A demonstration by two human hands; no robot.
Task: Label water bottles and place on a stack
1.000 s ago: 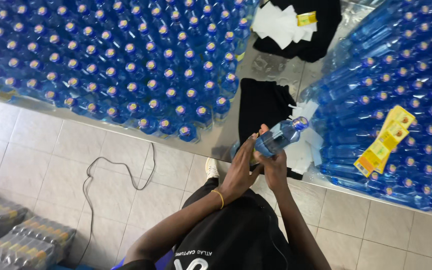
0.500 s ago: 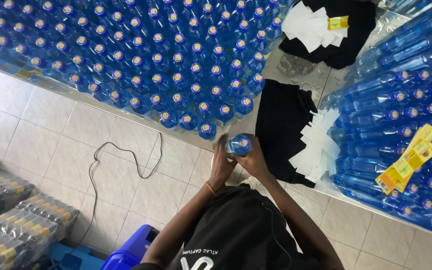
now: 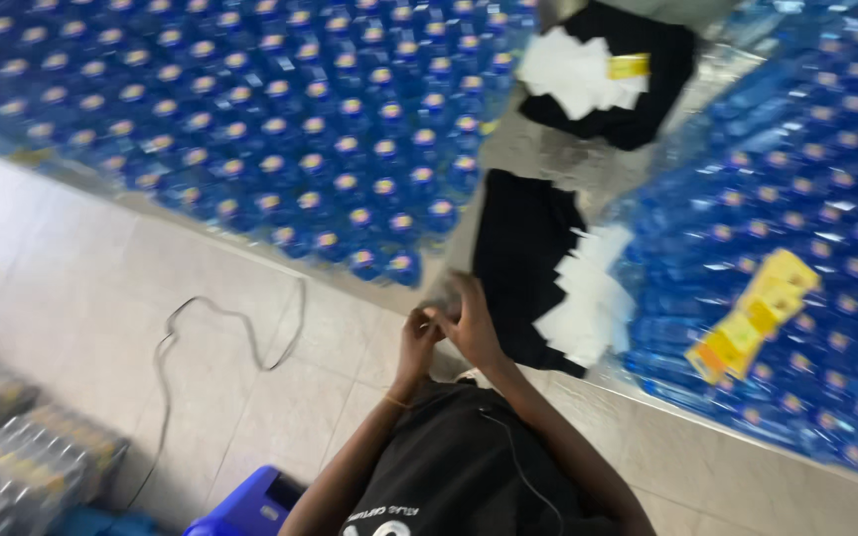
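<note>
Tiled floor (image 3: 81,288) edged by massed blue-capped bottles (image 3: 250,109).
Left hand (image 3: 417,335) and right hand (image 3: 471,323) meet fingertip to fingertip; their grip is too blurred to tell.

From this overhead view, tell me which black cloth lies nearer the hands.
The lower black cloth, beside the hands at frame centre; the other black cloth lies at the top.

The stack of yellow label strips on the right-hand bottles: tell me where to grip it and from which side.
Pinch the yellow label strips at their lower-left end, coming in with the right hand from the left. The stack lies slanted on the blue bottle caps, that end nearest the hands and overhanging slightly. The picture is blurred, so the overhang is uncertain.
</note>
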